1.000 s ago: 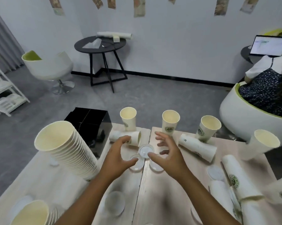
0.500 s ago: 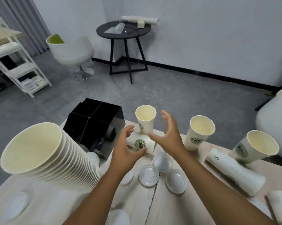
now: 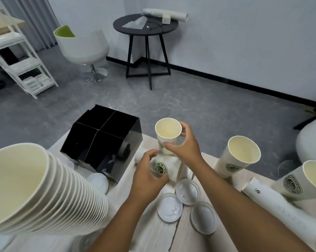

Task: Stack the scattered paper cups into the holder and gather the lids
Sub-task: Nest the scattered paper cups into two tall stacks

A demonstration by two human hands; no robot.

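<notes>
My right hand [image 3: 185, 147] grips an upright paper cup [image 3: 167, 132] at the table's far edge, thumb on its front and fingers round its right side. My left hand [image 3: 147, 176] curls over a cup lying on its side [image 3: 167, 169], green logo facing up. The black four-compartment holder [image 3: 103, 142] stands just left of both hands. Three clear lids [image 3: 188, 190] [image 3: 170, 208] [image 3: 203, 219] lie flat right below the hands. A tall leaning stack of cups [image 3: 39, 193] fills the near left.
Two more upright cups [image 3: 239, 157] [image 3: 302, 179] and a lying stack of cups [image 3: 280, 206] sit to the right. Another lid [image 3: 98, 181] lies beside the holder. Beyond the table stand a white chair [image 3: 84, 46], a black round side table [image 3: 146, 26] and a white shelf [image 3: 17, 57].
Both hands moved forward from above the lids. The right hand closed round the upright cup and the left hand came down onto the lying cup. The view swung left.
</notes>
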